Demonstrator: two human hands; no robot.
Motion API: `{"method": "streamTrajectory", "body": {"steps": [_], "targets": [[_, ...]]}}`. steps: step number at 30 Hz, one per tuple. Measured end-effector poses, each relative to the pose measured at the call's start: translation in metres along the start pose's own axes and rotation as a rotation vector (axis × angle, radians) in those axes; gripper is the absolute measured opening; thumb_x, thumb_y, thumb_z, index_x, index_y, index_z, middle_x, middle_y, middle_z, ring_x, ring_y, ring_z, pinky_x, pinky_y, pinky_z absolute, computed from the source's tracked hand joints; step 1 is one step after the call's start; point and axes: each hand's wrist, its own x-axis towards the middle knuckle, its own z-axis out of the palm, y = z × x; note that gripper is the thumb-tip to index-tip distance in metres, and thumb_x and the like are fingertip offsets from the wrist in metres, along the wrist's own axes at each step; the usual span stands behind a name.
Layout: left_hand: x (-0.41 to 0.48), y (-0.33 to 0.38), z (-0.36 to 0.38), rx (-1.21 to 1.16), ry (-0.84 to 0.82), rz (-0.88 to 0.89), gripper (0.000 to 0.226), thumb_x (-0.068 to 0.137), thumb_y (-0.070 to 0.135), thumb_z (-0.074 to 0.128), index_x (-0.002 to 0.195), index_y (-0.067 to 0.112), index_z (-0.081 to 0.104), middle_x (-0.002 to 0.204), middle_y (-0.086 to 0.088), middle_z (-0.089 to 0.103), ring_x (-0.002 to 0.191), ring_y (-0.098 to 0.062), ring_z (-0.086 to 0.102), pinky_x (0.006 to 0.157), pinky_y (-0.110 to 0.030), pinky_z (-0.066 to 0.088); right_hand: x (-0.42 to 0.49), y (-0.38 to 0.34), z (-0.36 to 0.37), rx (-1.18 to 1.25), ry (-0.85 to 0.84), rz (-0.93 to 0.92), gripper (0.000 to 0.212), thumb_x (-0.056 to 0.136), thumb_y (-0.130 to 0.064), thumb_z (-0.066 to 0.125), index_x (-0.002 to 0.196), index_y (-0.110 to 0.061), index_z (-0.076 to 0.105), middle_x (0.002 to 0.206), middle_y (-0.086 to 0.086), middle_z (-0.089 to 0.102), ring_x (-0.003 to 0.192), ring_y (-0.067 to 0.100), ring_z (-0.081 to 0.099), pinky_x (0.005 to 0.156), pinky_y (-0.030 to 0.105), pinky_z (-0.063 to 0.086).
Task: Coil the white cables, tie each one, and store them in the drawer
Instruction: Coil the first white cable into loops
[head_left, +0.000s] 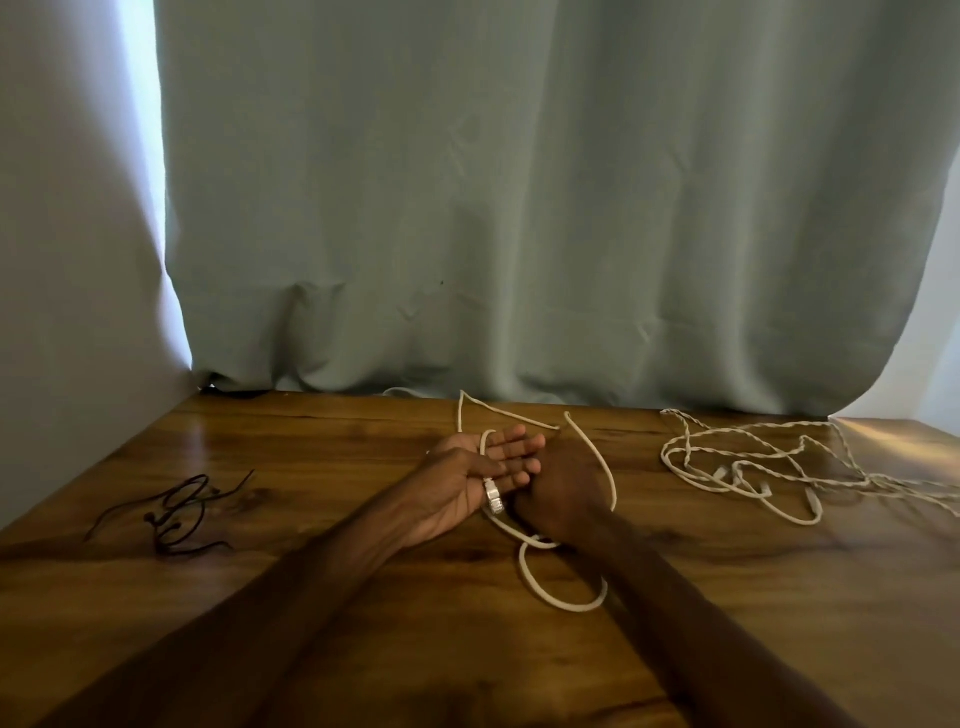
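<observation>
Both forearms reach in from 6 o'clock over the wooden table (441, 649) and meet near its middle. Nearest, between the wrists, the white cable (569, 608) lies in a small round loop on the wood, then rises under the right wrist. The left hand (470, 475) is turned palm up, fingers straight and together, pointing toward 1 o'clock. The cable wraps once across those fingers, and the thumb lies over it on the palm and pins it there, with the clear plug (493, 500) hanging just below the thumb, its long axis running roughly 12 to 6. The right hand (563, 483) touches the left fingertips, its back to the camera and its fingers curled out of sight, so whether it grips the cable cannot be told. A strand curves round its 3 o'clock side, and farther loops run out toward 12 o'clock. A second, twisted white cable (753, 486) sprawls loose at 2 o'clock, well apart from the hands. A thin black cord (174, 512) lies at 9 o'clock. A grey-green curtain (519, 208) hangs behind the far edge.
</observation>
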Motion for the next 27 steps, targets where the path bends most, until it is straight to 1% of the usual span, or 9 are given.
{"method": "streamTrajectory", "body": {"steps": [4, 9, 12, 15, 17, 19, 21, 24, 27], "targets": [[0.004, 0.004, 0.008, -0.087, 0.0, 0.068, 0.048, 0.091, -0.026, 0.026, 0.128, -0.009, 0.051, 0.131, -0.028, 0.065, 0.106, -0.034, 0.073, 0.087, -0.033, 0.062, 0.001, 0.006, 0.007, 0.009, -0.063, 0.032, 0.011, 0.079, -0.013, 0.07, 0.087, -0.007, 0.074, 0.084, 0.011, 0.073, 0.077, 0.029, 0.068, 0.07, 0.037, 0.054], [0.023, 0.005, 0.022, -0.231, 0.054, 0.138, 0.048, 0.088, -0.029, 0.02, 0.112, 0.0, 0.049, 0.139, -0.036, 0.055, 0.118, -0.044, 0.064, 0.097, -0.036, 0.058, 0.0, 0.004, 0.009, 0.157, 0.049, 0.076, 0.009, 0.079, 0.001, 0.064, 0.087, 0.001, 0.067, 0.084, 0.021, 0.071, 0.075, 0.037, 0.064, 0.062, 0.037, 0.044], [0.036, -0.004, 0.017, -0.256, 0.127, 0.151, 0.047, 0.086, -0.032, 0.021, 0.1, 0.005, 0.046, 0.133, -0.038, 0.057, 0.123, -0.045, 0.06, 0.109, -0.042, 0.05, -0.001, 0.006, 0.009, 0.156, 0.062, 0.103, 0.01, 0.082, 0.002, 0.064, 0.09, 0.002, 0.068, 0.091, 0.02, 0.072, 0.082, 0.037, 0.065, 0.064, 0.03, 0.037], [0.038, -0.01, 0.008, -0.259, 0.157, 0.142, 0.043, 0.086, -0.031, 0.022, 0.097, 0.002, 0.048, 0.133, -0.04, 0.057, 0.129, -0.047, 0.056, 0.122, -0.046, 0.035, 0.003, 0.009, 0.011, 0.167, 0.022, 0.102, 0.019, 0.085, 0.001, 0.066, 0.102, -0.004, 0.074, 0.096, 0.011, 0.076, 0.083, 0.023, 0.068, 0.058, 0.013, 0.034], [0.037, -0.007, 0.006, -0.263, 0.161, 0.153, 0.044, 0.086, -0.031, 0.022, 0.097, 0.003, 0.048, 0.136, -0.04, 0.055, 0.131, -0.047, 0.055, 0.118, -0.045, 0.04, 0.006, 0.009, 0.015, 0.211, 0.026, 0.092, 0.017, 0.086, -0.002, 0.064, 0.098, -0.008, 0.075, 0.092, 0.005, 0.076, 0.075, 0.014, 0.066, 0.055, 0.008, 0.04], [0.038, -0.002, 0.006, -0.282, 0.156, 0.169, 0.047, 0.085, -0.032, 0.021, 0.097, 0.006, 0.046, 0.136, -0.039, 0.056, 0.129, -0.045, 0.057, 0.108, -0.041, 0.051, 0.008, 0.01, 0.021, 0.259, 0.023, 0.106, 0.016, 0.086, -0.006, 0.062, 0.095, -0.012, 0.074, 0.088, 0.002, 0.075, 0.071, 0.01, 0.067, 0.06, 0.015, 0.052], [0.039, -0.001, 0.006, -0.29, 0.144, 0.18, 0.051, 0.083, -0.034, 0.02, 0.098, 0.009, 0.043, 0.137, -0.038, 0.056, 0.125, -0.043, 0.06, 0.101, -0.04, 0.054, 0.008, 0.009, 0.023, 0.331, 0.059, 0.128, 0.015, 0.089, -0.005, 0.061, 0.095, -0.011, 0.073, 0.084, 0.0, 0.075, 0.066, 0.002, 0.064, 0.06, 0.015, 0.051], [0.039, 0.003, 0.004, -0.276, 0.116, 0.205, 0.054, 0.081, -0.035, 0.018, 0.099, 0.011, 0.04, 0.14, -0.036, 0.054, 0.128, -0.042, 0.059, 0.108, -0.041, 0.051, 0.005, -0.002, 0.016, 0.563, 0.067, 0.264, 0.02, 0.1, -0.009, 0.056, 0.084, -0.007, 0.068, 0.064, 0.001, 0.069, 0.047, 0.005, 0.057, 0.048, 0.018, 0.044], [0.041, 0.012, -0.006, -0.271, 0.129, 0.229, 0.056, 0.078, -0.035, 0.021, 0.102, 0.013, 0.039, 0.14, -0.034, 0.055, 0.134, -0.041, 0.056, 0.117, -0.043, 0.04, 0.004, -0.01, 0.006, 1.037, -0.028, 0.576, 0.025, 0.104, -0.012, 0.054, 0.084, -0.001, 0.065, 0.057, 0.006, 0.06, 0.039, 0.014, 0.053, 0.04, 0.026, 0.047]]}}
